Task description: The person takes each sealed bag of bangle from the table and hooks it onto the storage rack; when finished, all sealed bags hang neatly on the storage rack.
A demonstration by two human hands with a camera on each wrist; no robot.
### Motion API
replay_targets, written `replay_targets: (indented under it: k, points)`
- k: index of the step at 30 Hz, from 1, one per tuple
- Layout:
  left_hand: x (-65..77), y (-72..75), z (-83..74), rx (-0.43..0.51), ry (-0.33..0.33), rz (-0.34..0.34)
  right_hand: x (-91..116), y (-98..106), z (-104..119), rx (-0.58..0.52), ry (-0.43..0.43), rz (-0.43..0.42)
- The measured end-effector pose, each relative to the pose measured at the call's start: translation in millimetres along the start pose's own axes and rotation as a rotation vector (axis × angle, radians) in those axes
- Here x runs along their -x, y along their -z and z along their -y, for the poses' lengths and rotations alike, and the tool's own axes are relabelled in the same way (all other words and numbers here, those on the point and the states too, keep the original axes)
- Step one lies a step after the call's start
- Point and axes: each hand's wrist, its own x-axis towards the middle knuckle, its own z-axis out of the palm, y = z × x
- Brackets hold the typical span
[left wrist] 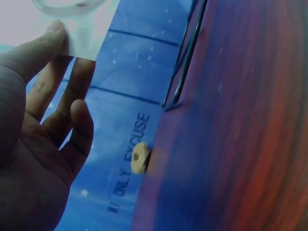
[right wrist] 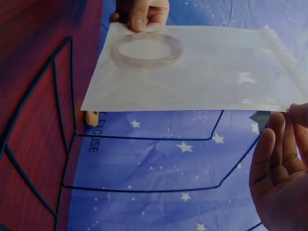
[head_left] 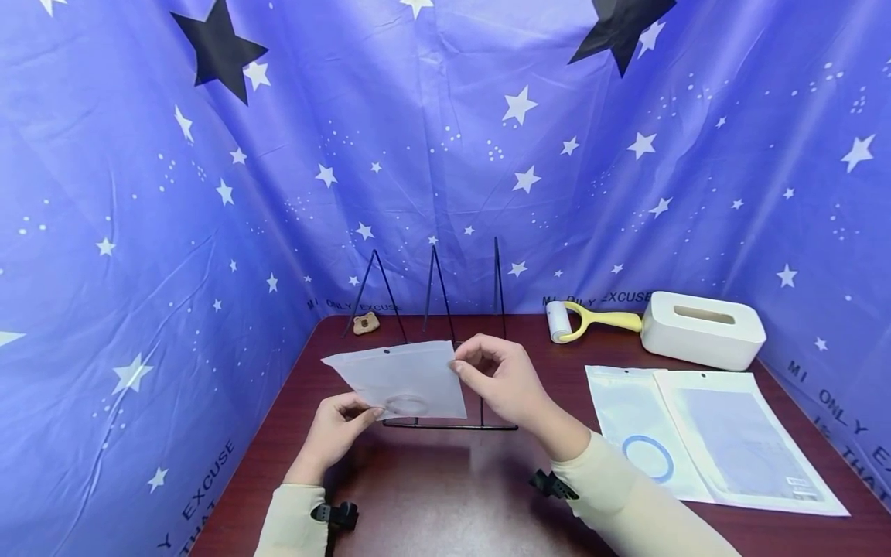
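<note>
A frosted zip pouch (head_left: 425, 375) is held up over the table, tilted, with a round bangle-like ring (right wrist: 144, 63) showing through near its lower end. My left hand (head_left: 329, 439) pinches the pouch's lower left corner between thumb and fingers, close beside the ring. At the upper right edge, my right hand (head_left: 506, 384) pinches the pouch between thumb and index finger. In the right wrist view its other fingers (right wrist: 263, 156) extend below the pouch. Just behind the pouch stands a black wire rack (head_left: 459, 427) with pointed uprights, partly hidden by it.
On the right lie a pouch with a blue ring (head_left: 629, 456) and, overlapping it, a white-bordered pouch (head_left: 738, 433). Behind them are a white tissue box (head_left: 717, 340) and a yellow-handled lint roller (head_left: 605, 319). A small tan figure (head_left: 365, 323) sits at back left, near the starry curtain (head_left: 431, 155).
</note>
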Motion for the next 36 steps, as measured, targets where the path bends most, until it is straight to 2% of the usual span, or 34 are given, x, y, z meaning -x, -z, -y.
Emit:
replay_targets:
  k: [5,15,20,25,32,36]
  points:
    - [1.7,14.9,7.3,0.002,-0.021,0.022,-2,-10,-4,0.02,-0.003,0.003]
    - [3.9,37.4,15.5,-0.015,0.028,0.014,-12,-27,-14,0.022,-0.038,0.012]
    - [6.5,45.8,18.6,-0.023,0.014,0.021,-17,-35,-17,0.025,-0.032,0.017]
    - [9.3,52.7,18.3,-0.016,0.003,0.002,-22,-43,-20,0.029,-0.026,0.026]
    - [11.7,58.0,0.9,-0.023,0.024,-0.048,-27,-53,-22,0.035,-0.044,0.034]
    - [13.4,63.1,14.3,-0.037,0.034,-0.068,-29,-60,-23,0.03,-0.052,0.034]
